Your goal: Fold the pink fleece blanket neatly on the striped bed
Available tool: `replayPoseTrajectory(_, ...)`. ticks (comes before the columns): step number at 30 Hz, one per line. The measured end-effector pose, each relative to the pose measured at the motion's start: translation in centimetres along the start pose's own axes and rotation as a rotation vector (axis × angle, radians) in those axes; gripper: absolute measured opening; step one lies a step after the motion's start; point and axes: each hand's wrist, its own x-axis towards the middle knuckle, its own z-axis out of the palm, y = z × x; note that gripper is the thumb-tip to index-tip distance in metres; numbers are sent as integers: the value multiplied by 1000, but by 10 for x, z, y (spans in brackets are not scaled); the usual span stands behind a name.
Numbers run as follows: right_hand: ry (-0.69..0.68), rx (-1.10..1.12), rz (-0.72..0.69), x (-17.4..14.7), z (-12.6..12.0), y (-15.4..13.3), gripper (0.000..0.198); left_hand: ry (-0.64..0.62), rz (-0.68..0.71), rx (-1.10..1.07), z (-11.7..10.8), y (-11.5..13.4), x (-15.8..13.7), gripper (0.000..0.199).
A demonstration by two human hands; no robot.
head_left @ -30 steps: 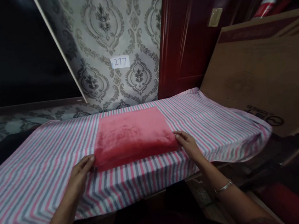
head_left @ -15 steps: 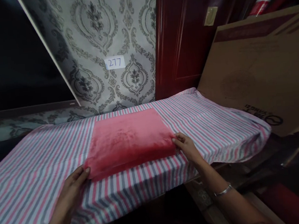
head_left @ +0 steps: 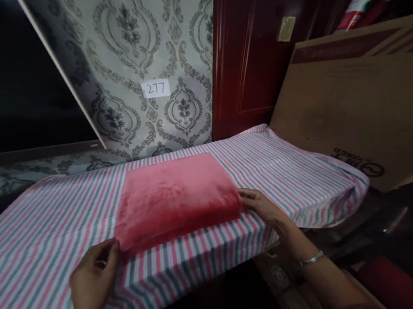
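Note:
A red plush cloth (head_left: 173, 192) lies flat in a rectangle on the striped tablecloth (head_left: 267, 168), its near edge close to the table's front. Thumb and fingers of my left hand (head_left: 92, 277) pinch its near left corner. At the right side, just above the near right corner, my right hand (head_left: 264, 207) grips the cloth's edge, with the fingertips partly hidden. A silver bangle circles my right wrist. The pile looks darker toward the near edge and in smudges at the middle.
A big cardboard box (head_left: 352, 100) leans at the right end of the table, with a bottle (head_left: 358, 6) behind it. On the left a dark screen (head_left: 21, 80) stands before the patterned wall (head_left: 129, 49). A paper marked 277 (head_left: 155, 88) is stuck there.
My left hand has come lower to the near left corner, its fingers now more bent. My right hand has shifted slightly down along the right edge. The view has turned a little.

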Motion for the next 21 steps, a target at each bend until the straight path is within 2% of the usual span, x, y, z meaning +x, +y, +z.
replayPoseTrajectory(3,-95,-58,-13,5,4,-9,38,-4,41,0,2,3,1,39)
replayPoseTrajectory(6,-142,-59,-59,12,11,-12,25,7,9,1,3,3,3,36)
replayPoseTrajectory(10,-56,-70,-158,18,14,-6,14,44,-58,-94,1,-3,5,35)
replayPoseTrajectory(14,33,-51,-212,14,13,-3,15,-29,-66,-193,0,-4,3,44)
replayPoseTrajectory(17,4,-35,-179,9,14,-5,16,-39,-94,-86,2,1,0,49)
replayPoseTrajectory(21,-84,-11,-113,8,17,-7,21,-2,-46,16,7,9,-1,42)
